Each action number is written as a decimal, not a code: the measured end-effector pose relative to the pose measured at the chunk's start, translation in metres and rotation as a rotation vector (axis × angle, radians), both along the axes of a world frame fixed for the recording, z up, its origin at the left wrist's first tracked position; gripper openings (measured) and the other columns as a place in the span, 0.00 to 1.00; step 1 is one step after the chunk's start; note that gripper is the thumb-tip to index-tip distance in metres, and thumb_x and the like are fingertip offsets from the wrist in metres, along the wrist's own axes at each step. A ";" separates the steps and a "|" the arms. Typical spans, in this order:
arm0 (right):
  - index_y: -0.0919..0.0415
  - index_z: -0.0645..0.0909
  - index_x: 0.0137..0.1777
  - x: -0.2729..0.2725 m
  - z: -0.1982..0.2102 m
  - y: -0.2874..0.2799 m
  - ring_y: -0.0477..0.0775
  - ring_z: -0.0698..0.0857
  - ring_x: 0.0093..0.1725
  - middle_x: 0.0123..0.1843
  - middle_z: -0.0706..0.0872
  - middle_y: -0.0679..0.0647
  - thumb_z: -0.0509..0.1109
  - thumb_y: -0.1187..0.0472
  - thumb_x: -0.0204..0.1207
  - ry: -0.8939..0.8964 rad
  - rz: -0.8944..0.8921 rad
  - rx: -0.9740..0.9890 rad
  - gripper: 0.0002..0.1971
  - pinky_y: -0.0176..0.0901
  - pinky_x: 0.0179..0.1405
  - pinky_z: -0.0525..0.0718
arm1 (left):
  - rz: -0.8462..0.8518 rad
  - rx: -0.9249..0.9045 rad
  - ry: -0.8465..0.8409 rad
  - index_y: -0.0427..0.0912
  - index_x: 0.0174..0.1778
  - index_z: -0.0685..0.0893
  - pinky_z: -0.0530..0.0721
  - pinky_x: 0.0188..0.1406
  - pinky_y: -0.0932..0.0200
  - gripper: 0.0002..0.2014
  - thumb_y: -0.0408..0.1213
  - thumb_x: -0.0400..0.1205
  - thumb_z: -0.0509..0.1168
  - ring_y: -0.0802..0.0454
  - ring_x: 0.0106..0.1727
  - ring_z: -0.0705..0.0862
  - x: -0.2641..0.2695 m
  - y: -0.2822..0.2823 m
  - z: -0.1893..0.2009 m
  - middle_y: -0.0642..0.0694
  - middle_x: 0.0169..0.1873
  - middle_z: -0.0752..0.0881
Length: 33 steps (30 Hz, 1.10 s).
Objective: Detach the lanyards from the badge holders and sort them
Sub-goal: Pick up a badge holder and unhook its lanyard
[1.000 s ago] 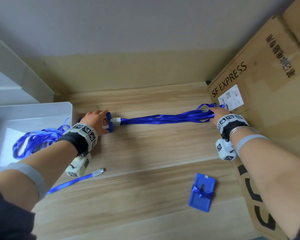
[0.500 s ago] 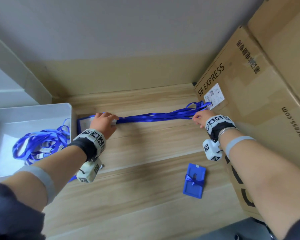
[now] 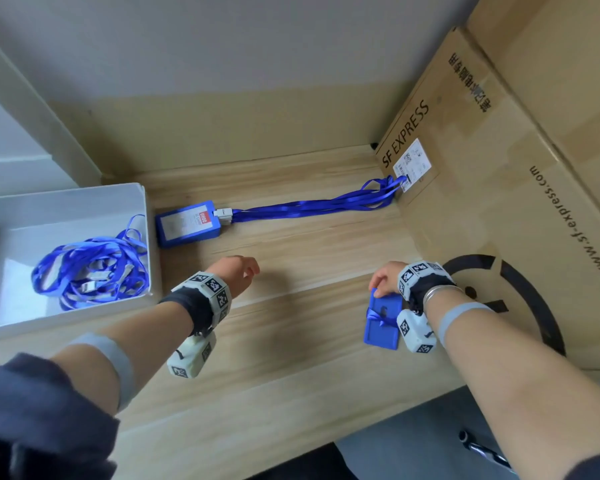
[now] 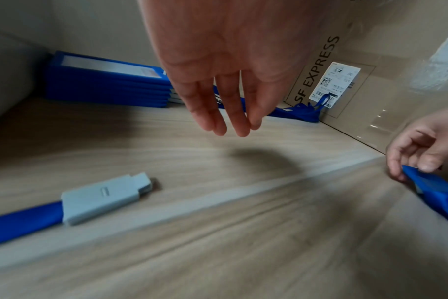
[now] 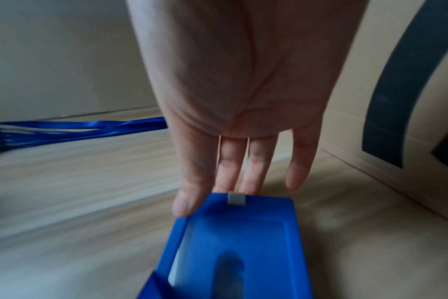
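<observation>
done: loose lanyards point(image 3: 90, 265) in white bin point(image 3: 142, 202) at 9 o'clock | left: stacked holders point(image 3: 187, 224) at 11, still clipped | right hand point(image 3: 383, 280) pinching wrapped badge holder point(image 3: 381, 320) at 3 | left hand point(image 3: 236, 271) relaxed, empty

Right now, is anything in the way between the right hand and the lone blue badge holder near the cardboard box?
Nothing visible. The right hand already reaches the badge holder: its fingertips pinch the holder's top edge by the grey clip. The left hand hovers apart, holding nothing.
</observation>
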State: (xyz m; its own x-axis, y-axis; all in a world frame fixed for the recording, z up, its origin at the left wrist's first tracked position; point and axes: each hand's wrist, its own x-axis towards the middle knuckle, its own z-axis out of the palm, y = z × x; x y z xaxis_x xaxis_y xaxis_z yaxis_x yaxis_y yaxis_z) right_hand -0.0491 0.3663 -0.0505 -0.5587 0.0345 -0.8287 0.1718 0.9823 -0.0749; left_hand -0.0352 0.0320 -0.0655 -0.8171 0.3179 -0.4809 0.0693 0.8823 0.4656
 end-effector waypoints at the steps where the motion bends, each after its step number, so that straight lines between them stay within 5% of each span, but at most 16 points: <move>1: 0.57 0.84 0.62 0.003 0.001 -0.002 0.47 0.80 0.47 0.48 0.86 0.49 0.71 0.60 0.76 -0.005 0.036 0.036 0.14 0.36 0.49 0.76 | -0.010 0.001 -0.016 0.42 0.59 0.82 0.79 0.58 0.55 0.14 0.30 0.79 0.58 0.44 0.56 0.83 0.003 0.000 -0.001 0.44 0.56 0.87; 4: 0.55 0.83 0.63 0.010 0.005 -0.008 0.46 0.77 0.51 0.63 0.85 0.52 0.66 0.59 0.80 -0.007 0.123 0.092 0.13 0.38 0.52 0.74 | -0.002 0.014 -0.054 0.43 0.58 0.82 0.80 0.58 0.55 0.15 0.30 0.79 0.58 0.45 0.55 0.84 0.012 0.000 -0.001 0.45 0.55 0.87; 10: 0.57 0.85 0.60 0.011 0.014 -0.043 0.52 0.80 0.54 0.63 0.86 0.57 0.64 0.62 0.80 0.093 0.116 -0.050 0.12 0.39 0.54 0.74 | -0.019 0.040 -0.074 0.44 0.59 0.82 0.78 0.58 0.59 0.15 0.31 0.80 0.58 0.47 0.55 0.85 0.025 0.000 0.003 0.48 0.54 0.88; 15: 0.59 0.81 0.65 -0.001 0.028 -0.110 0.57 0.80 0.67 0.66 0.83 0.56 0.64 0.59 0.81 0.183 0.116 -0.220 0.15 0.37 0.59 0.72 | -0.007 0.106 -0.115 0.45 0.61 0.81 0.80 0.61 0.57 0.13 0.35 0.81 0.60 0.50 0.57 0.85 0.030 0.000 0.010 0.49 0.54 0.89; 18: 0.58 0.82 0.64 -0.004 0.031 -0.149 0.57 0.80 0.64 0.65 0.84 0.56 0.62 0.59 0.82 0.195 0.148 -0.306 0.14 0.38 0.56 0.72 | 0.096 0.204 -0.204 0.42 0.64 0.79 0.81 0.60 0.54 0.16 0.40 0.80 0.65 0.47 0.50 0.86 0.034 -0.002 0.009 0.42 0.51 0.89; 22: 0.58 0.83 0.62 -0.002 0.032 -0.184 0.55 0.81 0.60 0.64 0.85 0.56 0.62 0.60 0.82 0.225 0.173 -0.386 0.13 0.38 0.53 0.73 | 0.379 0.468 -0.396 0.39 0.59 0.78 0.86 0.33 0.64 0.13 0.28 0.79 0.66 0.62 0.24 0.82 0.042 -0.008 0.008 0.45 0.32 0.83; 26: 0.57 0.84 0.59 0.004 0.031 -0.202 0.48 0.80 0.51 0.60 0.85 0.56 0.67 0.62 0.78 0.287 0.123 -0.471 0.11 0.40 0.55 0.78 | 0.475 0.579 -0.506 0.40 0.51 0.75 0.87 0.27 0.65 0.10 0.24 0.79 0.65 0.52 0.36 0.83 0.049 -0.017 0.014 0.45 0.36 0.82; 29: 0.52 0.79 0.62 0.008 0.030 -0.207 0.47 0.77 0.48 0.57 0.77 0.50 0.73 0.66 0.72 0.404 0.135 -0.501 0.19 0.41 0.58 0.79 | 0.550 0.607 -0.483 0.42 0.45 0.75 0.87 0.28 0.63 0.09 0.24 0.78 0.65 0.50 0.37 0.83 0.050 -0.026 0.012 0.44 0.36 0.82; 33: 0.57 0.83 0.52 0.017 0.032 -0.209 0.40 0.73 0.35 0.45 0.77 0.46 0.77 0.61 0.69 0.429 0.263 -0.511 0.12 0.36 0.44 0.73 | 0.642 0.612 -0.433 0.39 0.49 0.74 0.87 0.26 0.62 0.09 0.24 0.78 0.65 0.51 0.35 0.83 0.050 -0.037 0.010 0.45 0.35 0.82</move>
State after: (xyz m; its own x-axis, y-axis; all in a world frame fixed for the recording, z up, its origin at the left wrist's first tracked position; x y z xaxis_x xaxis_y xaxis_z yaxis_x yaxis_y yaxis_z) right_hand -0.0319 0.1573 -0.0186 -0.7755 -0.4796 -0.4105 -0.2132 0.8110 -0.5448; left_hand 0.0150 -0.0051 -0.0559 -0.7139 0.1689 -0.6796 -0.6226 0.2911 0.7264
